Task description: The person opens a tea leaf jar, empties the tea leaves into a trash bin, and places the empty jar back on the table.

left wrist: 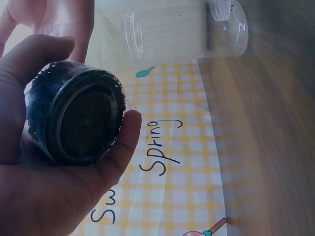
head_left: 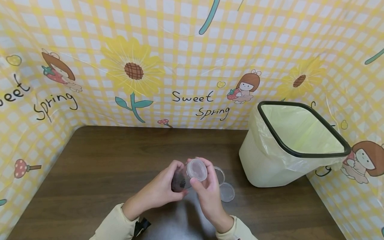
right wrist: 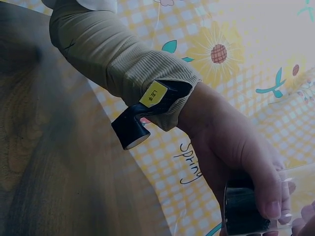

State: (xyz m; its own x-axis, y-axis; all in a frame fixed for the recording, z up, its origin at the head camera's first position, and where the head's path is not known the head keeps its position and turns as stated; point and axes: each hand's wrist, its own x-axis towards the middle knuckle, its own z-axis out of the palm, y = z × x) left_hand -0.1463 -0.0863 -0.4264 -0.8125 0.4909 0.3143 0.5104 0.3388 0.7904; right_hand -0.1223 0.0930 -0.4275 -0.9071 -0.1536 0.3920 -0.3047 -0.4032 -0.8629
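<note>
The work seems only partly along, as far as these views tell. A clear jar [head_left: 178, 180] with dark contents [left wrist: 84, 125] toward its base is held tilted above the worktop [head_left: 120, 156]; the left hand [head_left: 163, 187] is curled round its dark lower part, while the right hand [head_left: 210, 196] pinches the translucent lid [head_left: 197, 169] at its top. That lid appears to sit on the mouth; whether it is tight or loose cannot be told. A second clear jar [left wrist: 170, 34] stands upright and uncovered on the worktop, with a loose disc-shaped lid [head_left: 227, 192] lying just beside it, so that jar's closing looks undone. It shows no dark fill like the held one's, so no transfer into it is evident.
</note>
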